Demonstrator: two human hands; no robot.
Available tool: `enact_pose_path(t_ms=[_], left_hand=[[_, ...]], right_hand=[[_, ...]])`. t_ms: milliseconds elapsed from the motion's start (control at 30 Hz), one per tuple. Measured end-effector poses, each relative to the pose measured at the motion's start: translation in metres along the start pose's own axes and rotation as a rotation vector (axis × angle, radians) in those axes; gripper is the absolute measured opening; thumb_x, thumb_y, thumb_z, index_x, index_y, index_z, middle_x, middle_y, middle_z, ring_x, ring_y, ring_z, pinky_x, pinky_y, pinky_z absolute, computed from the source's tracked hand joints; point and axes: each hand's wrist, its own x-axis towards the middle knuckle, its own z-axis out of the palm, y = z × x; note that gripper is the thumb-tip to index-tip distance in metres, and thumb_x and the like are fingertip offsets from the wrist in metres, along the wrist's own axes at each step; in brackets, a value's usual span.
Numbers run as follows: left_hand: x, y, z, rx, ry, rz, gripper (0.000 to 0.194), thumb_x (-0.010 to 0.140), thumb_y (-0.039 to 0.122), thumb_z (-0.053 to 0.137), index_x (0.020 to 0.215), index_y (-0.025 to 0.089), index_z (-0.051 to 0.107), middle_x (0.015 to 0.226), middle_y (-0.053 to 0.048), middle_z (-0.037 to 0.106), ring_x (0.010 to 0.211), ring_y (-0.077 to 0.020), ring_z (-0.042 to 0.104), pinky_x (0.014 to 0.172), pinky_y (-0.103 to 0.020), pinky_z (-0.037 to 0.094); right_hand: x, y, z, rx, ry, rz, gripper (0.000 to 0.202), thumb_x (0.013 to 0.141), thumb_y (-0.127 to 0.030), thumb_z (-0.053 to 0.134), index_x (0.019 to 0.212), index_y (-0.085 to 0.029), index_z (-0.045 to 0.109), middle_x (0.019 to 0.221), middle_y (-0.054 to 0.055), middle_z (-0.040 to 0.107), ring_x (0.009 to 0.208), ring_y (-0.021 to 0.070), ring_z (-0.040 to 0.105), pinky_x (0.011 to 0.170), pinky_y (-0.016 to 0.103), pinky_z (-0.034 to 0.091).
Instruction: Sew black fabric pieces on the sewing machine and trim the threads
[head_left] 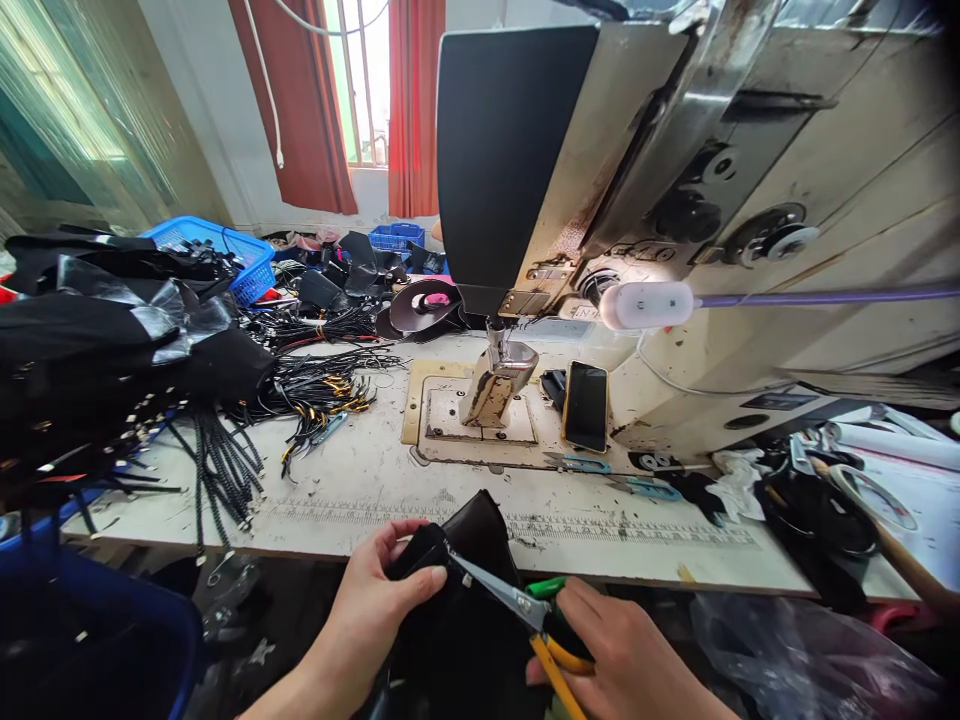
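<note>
Held at the table's front edge is a black leather-like piece point(480, 530), pinched between the thumb and fingers of my left hand point(375, 605). My right hand point(619, 640) grips scissors point(506, 597) with yellow and dark handles. The blades point up and left, their tips at the black piece beside my left thumb. A green object point(546, 587) also shows at my right hand's fingers; I cannot make out what it is. Part of the black piece hangs below the table edge between my hands.
A sewing machine point(517, 230) stands ahead, its post point(499, 385) on the white table point(360, 510). Right of it are a phone point(586, 405) and blue-handled snips point(585, 464). Black straps point(217, 465) and dark pieces point(112, 370) pile up left. A blue basket point(255, 265) sits behind.
</note>
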Motion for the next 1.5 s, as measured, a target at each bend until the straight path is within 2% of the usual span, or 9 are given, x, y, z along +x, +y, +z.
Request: enact_pose_path(t_ms=[100, 233, 367, 500, 633, 833, 1000, 1333, 1500], left_hand=[[-0.002, 0.006, -0.002, 0.066, -0.028, -0.005, 0.055, 0.055, 0.037, 0.089, 0.101, 0.016, 0.065, 0.088, -0.003, 0.074, 0.078, -0.0181, 0.067, 0.075, -0.029, 0.054], [-0.002, 0.011, -0.006, 0.176, -0.12, 0.018, 0.043, 0.055, 0.033, 0.087, 0.09, 0.015, 0.068, 0.081, -0.001, 0.072, 0.074, -0.0156, 0.063, 0.071, -0.026, 0.05], [0.004, 0.009, -0.009, 0.308, -0.183, 0.027, 0.039, 0.045, 0.018, 0.085, 0.079, 0.014, 0.068, 0.07, 0.003, 0.068, 0.068, -0.0134, 0.056, 0.063, -0.023, 0.045], [0.007, 0.005, -0.009, 0.316, -0.216, -0.037, 0.031, 0.046, 0.019, 0.081, 0.074, 0.013, 0.067, 0.065, 0.003, 0.066, 0.064, -0.013, 0.054, 0.06, -0.023, 0.042], [0.005, 0.008, -0.007, 0.26, -0.205, -0.098, 0.031, 0.045, 0.02, 0.081, 0.072, 0.014, 0.067, 0.062, 0.003, 0.066, 0.06, -0.0129, 0.056, 0.059, -0.024, 0.043], [0.002, 0.013, -0.004, 0.247, -0.193, -0.123, 0.029, 0.045, 0.021, 0.081, 0.069, 0.014, 0.066, 0.061, 0.001, 0.066, 0.058, -0.0129, 0.056, 0.058, -0.024, 0.045], [0.007, 0.005, -0.006, 0.222, -0.191, -0.112, 0.032, 0.044, 0.021, 0.083, 0.071, 0.012, 0.068, 0.065, -0.001, 0.07, 0.059, -0.0138, 0.059, 0.059, -0.024, 0.046], [0.01, -0.001, -0.011, 0.124, -0.194, -0.095, 0.036, 0.045, 0.022, 0.088, 0.075, 0.013, 0.07, 0.066, -0.002, 0.073, 0.061, -0.0164, 0.064, 0.061, -0.026, 0.05], [0.012, 0.0, -0.011, 0.139, -0.193, -0.117, 0.036, 0.043, 0.021, 0.087, 0.073, 0.014, 0.069, 0.063, -0.001, 0.071, 0.058, -0.0152, 0.062, 0.059, -0.025, 0.048]], right_hand=[[0.0, -0.005, -0.013, 0.071, -0.105, 0.12, 0.028, 0.08, -0.039, 0.076, 0.081, -0.02, 0.055, 0.076, 0.002, 0.062, 0.062, 0.0156, 0.063, 0.054, 0.023, 0.048], [-0.006, -0.01, -0.029, 0.001, -0.232, 0.207, 0.031, 0.076, -0.039, 0.078, 0.096, -0.022, 0.061, 0.092, 0.004, 0.069, 0.077, 0.0201, 0.069, 0.064, 0.026, 0.055], [-0.02, -0.011, -0.026, -0.109, -0.157, 0.157, 0.043, 0.074, -0.039, 0.079, 0.108, -0.019, 0.062, 0.102, 0.009, 0.072, 0.088, 0.0241, 0.072, 0.073, 0.028, 0.058], [-0.029, -0.012, -0.014, -0.153, -0.085, 0.14, 0.039, 0.068, -0.038, 0.083, 0.096, -0.018, 0.064, 0.093, 0.007, 0.072, 0.08, 0.0226, 0.072, 0.065, 0.026, 0.058], [-0.029, -0.01, -0.006, -0.221, -0.007, 0.071, 0.047, 0.065, -0.041, 0.085, 0.099, -0.017, 0.062, 0.097, 0.01, 0.072, 0.081, 0.0233, 0.072, 0.064, 0.027, 0.059], [-0.028, -0.003, -0.001, -0.309, 0.172, -0.055, 0.037, 0.093, -0.051, 0.05, 0.097, -0.015, 0.058, 0.083, 0.009, 0.068, 0.07, 0.0205, 0.068, 0.061, 0.028, 0.056], [-0.034, 0.001, 0.006, -0.39, 0.295, -0.07, 0.035, 0.1, -0.046, 0.039, 0.1, -0.016, 0.057, 0.085, 0.009, 0.066, 0.074, 0.0208, 0.066, 0.068, 0.029, 0.052], [-0.031, -0.002, 0.0, -0.415, 0.268, -0.056, 0.027, 0.098, -0.035, 0.038, 0.099, -0.015, 0.056, 0.086, 0.01, 0.067, 0.073, 0.0193, 0.068, 0.062, 0.026, 0.054], [-0.033, 0.008, 0.004, -0.292, 0.174, -0.074, 0.022, 0.087, -0.029, 0.053, 0.103, -0.016, 0.056, 0.089, 0.008, 0.068, 0.076, 0.0199, 0.069, 0.067, 0.027, 0.056]])
